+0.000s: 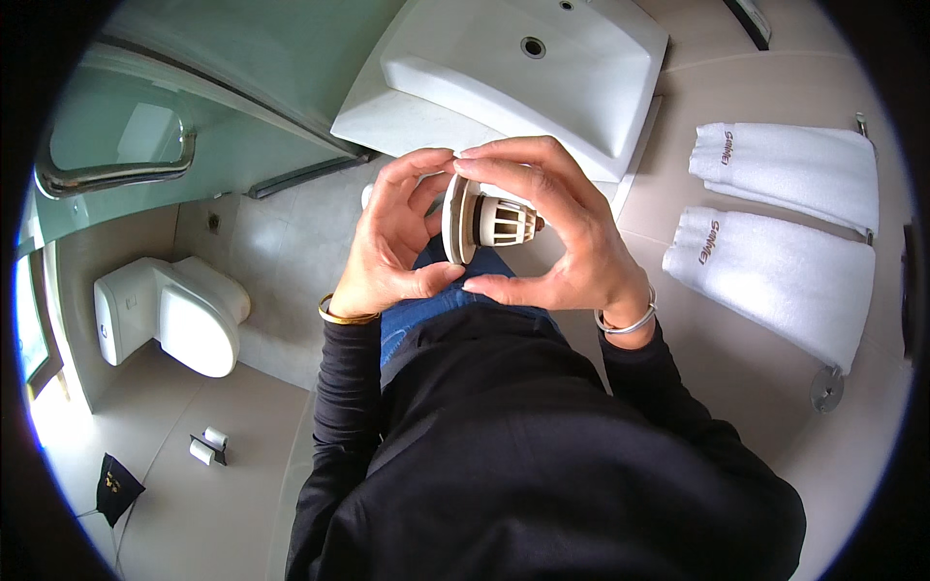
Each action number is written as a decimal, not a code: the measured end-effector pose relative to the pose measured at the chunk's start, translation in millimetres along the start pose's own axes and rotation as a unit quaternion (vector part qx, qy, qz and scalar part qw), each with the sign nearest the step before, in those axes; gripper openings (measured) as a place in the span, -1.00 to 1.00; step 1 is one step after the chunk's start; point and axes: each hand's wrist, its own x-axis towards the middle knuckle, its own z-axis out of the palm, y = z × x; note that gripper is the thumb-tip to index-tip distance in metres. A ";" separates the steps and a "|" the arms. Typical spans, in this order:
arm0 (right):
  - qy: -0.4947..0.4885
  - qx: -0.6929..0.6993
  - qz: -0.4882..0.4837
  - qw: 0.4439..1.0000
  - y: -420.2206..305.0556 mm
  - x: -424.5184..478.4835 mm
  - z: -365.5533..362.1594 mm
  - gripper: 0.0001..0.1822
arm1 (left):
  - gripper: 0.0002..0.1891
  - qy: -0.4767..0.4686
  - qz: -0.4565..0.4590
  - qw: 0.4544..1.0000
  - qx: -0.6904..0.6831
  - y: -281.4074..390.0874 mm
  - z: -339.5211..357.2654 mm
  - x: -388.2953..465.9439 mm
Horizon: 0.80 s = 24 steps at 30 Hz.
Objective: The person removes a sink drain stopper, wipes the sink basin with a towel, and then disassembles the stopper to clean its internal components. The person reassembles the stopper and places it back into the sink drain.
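A floor drain insert (507,221) of pale plastic, with a round flange and a ribbed cage, is held on its side in front of my body. My left hand (396,232) grips the flange (459,218) by its rim, thumb below and fingers above. The fingertips of my right hand (567,218) rest on the upper rim, while its thumb reaches under the cage, close to the lower rim. The cage points right, towards my right palm. A dark ring circles the insert between flange and cage. The far face of the flange is hidden.
Beyond my hands stands a white washbasin (508,87). A glass door (240,131) with a metal handle (116,174) is at the left, near a toilet (196,319). Two white towels (777,283) bearing writing hang on the right. Toilet paper rolls (207,447) are at lower left.
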 end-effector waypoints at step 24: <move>-0.044 -0.035 0.006 0.998 -52.3 40.5 118.6 -0.36 | -0.25 0.087 -0.031 0.992 0.088 87.4 -70.7 -90.7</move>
